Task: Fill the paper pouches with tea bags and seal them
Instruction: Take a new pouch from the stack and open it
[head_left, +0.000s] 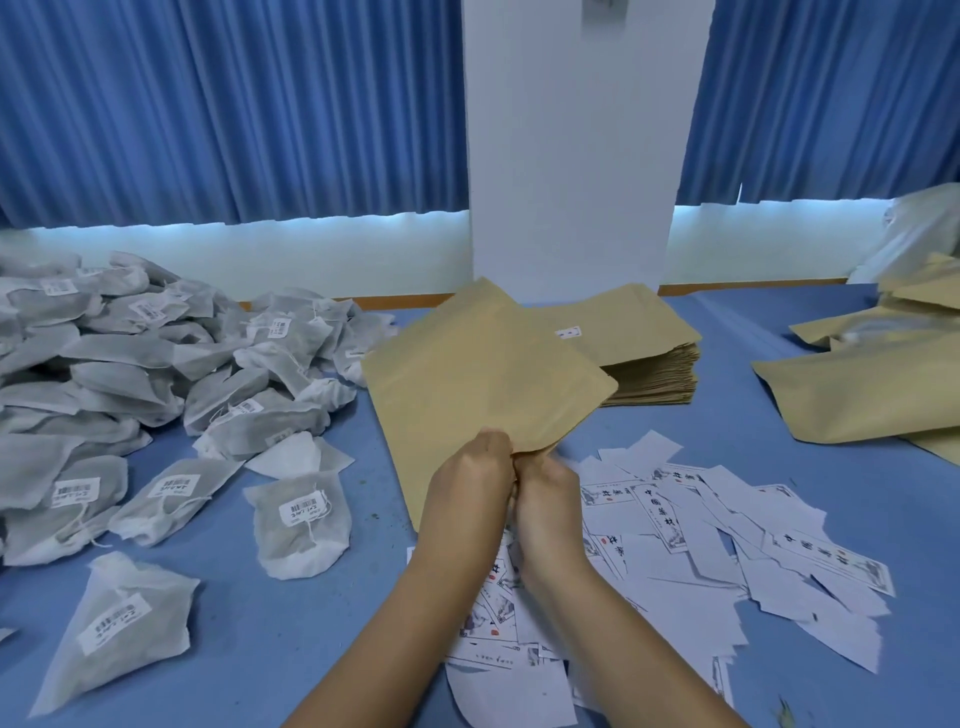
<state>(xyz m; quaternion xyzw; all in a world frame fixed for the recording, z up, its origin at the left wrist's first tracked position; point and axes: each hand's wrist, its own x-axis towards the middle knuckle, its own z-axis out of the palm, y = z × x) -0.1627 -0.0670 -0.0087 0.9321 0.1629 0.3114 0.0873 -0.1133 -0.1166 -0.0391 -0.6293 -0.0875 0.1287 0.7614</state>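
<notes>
A flat brown paper pouch (483, 374) is held up over the middle of the blue table, tilted like a diamond. My left hand (467, 488) and my right hand (548, 506) sit side by side and both pinch its near lower edge. A large heap of grey mesh tea bags (156, 374) with white barcode labels covers the table's left side. The nearest single tea bag (301, 525) lies just left of my left hand. Whether the pouch's mouth is parted is hidden by my fingers.
A stack of flat brown pouches (649, 358) lies behind the held one. More brown pouches (862, 384) lie at the right, some bulging. Printed white label slips (727, 540) are scattered under and right of my arms. A white pillar (571, 156) and blue curtains stand behind the table (270, 613).
</notes>
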